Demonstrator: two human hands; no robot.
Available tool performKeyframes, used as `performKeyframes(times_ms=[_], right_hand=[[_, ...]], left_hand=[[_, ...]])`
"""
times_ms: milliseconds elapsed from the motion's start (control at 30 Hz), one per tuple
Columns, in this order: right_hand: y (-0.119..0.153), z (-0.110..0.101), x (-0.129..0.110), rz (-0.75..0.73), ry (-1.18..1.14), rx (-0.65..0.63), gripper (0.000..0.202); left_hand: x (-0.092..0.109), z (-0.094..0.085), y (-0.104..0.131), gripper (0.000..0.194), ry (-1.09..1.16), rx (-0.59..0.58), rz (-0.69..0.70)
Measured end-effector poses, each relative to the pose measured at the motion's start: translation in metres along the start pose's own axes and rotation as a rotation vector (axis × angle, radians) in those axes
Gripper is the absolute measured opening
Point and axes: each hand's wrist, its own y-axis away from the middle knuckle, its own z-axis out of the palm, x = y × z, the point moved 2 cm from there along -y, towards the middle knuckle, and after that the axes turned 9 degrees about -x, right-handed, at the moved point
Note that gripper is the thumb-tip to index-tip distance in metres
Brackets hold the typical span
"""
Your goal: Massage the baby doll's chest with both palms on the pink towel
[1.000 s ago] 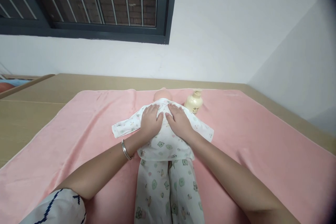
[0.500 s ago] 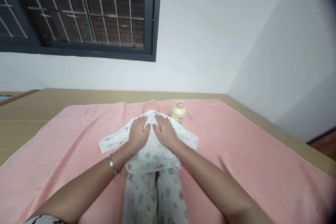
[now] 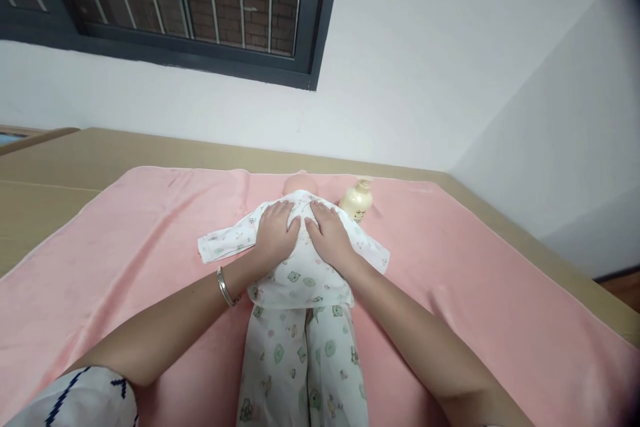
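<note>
Left hand and right hand laid flat on the upper torso of a clothed doll, fingers extended, gripping nothing. Doll lies lengthwise on a pink blanket. Probably light; loose cloth may slip, so torso sides look the surest hold. Cream bottle near its shoulder, crowding the right side. Wall beyond.

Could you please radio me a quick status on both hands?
Left hand and right hand open, resting on white, green-patterned cloth top. Sleeves spread. Cream rounded bottle nearby, clear of both hands.
</note>
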Motion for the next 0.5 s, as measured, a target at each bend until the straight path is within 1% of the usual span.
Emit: performKeyframes(times_ms=[133, 267, 300, 367, 467, 500], right_hand=[[-0.001, -0.006, 0.003, -0.001, 0.022, -0.028, 0.056], [-0.006, -0.021, 0.011, -0.097, 0.052, -0.179, 0.06], [-0.006, -0.023, 0.011, -0.106, 0.052, -0.2, 0.06], [-0.002, -0.024, 0.006, -0.071, 0.078, -0.182, 0.057], [0.012, -0.016, -0.014, 0.025, 0.178, -0.089, 0.054], [0.017, -0.013, -0.022, 0.026, 0.204, -0.071, 0.054]], left_hand=[[0.004, -0.003, 0.002, 0.044, -0.059, -0.001, 0.003], [0.017, -0.004, 0.009, 0.042, -0.194, -0.037, 0.106], [0.019, -0.004, 0.01, 0.042, -0.216, -0.047, 0.13], [0.022, -0.005, 0.011, 0.042, -0.23, -0.067, 0.147], [0.017, -0.009, 0.004, 0.045, -0.205, -0.114, 0.103], [0.015, -0.01, 0.001, 0.046, -0.195, -0.133, 0.08]])
